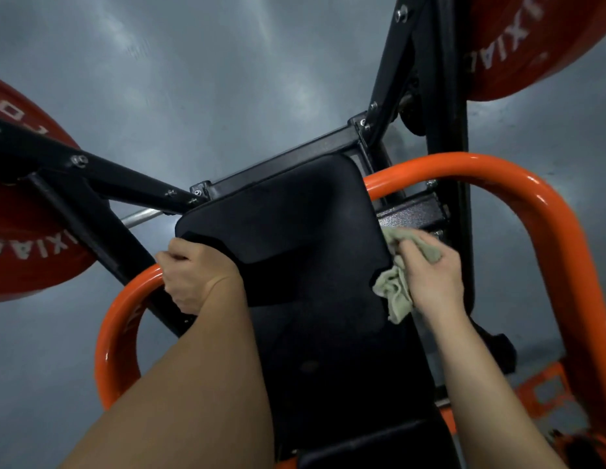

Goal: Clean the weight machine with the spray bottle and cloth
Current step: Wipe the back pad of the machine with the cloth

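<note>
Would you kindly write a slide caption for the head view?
Right hand holds a green cloth against the black pad's right edge while the left hand grips its left edge.

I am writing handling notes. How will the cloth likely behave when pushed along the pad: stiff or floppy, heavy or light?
Probably floppy: the cloth bunches in the right hand and a loose end hangs below it. Likely light: it looks thin and crumpled. It may fold over at the pad edge.

A smooth grey floor [227,79] fills the background, mottled with pale streaks of reflected light.
</note>
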{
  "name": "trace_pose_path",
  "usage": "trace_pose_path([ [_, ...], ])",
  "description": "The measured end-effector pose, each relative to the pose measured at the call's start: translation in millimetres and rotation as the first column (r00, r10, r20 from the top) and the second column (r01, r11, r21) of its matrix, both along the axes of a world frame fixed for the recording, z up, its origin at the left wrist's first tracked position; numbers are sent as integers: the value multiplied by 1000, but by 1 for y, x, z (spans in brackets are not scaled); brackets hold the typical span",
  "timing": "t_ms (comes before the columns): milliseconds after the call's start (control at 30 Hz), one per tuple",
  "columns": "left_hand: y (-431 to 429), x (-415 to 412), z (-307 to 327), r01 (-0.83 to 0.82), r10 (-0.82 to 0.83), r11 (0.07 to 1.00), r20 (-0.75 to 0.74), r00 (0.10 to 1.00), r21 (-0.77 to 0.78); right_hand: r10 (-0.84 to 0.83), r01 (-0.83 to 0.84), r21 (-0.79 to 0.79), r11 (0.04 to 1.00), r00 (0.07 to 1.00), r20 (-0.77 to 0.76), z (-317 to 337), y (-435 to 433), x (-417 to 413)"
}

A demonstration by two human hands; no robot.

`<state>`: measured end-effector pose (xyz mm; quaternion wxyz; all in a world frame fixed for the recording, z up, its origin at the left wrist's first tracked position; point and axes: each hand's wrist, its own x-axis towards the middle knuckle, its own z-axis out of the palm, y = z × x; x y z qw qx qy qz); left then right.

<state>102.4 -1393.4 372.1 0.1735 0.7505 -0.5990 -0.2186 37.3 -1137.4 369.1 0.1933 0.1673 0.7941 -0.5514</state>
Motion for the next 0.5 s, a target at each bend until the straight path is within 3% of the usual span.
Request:
trace_pose_path([
  [100,1,-2,2,-14,14,1000,10,1000,12,-20,18,24,1000,998,66,-8,7,9],
  [333,4,-6,8,-26,25,999,40,999,29,134,-128,52,990,982,-132,16,-54,-70],
  [500,5,-5,4,-15,15,1000,24,1000,15,118,-116,28,993,987,-105,6,-34,-45],
])
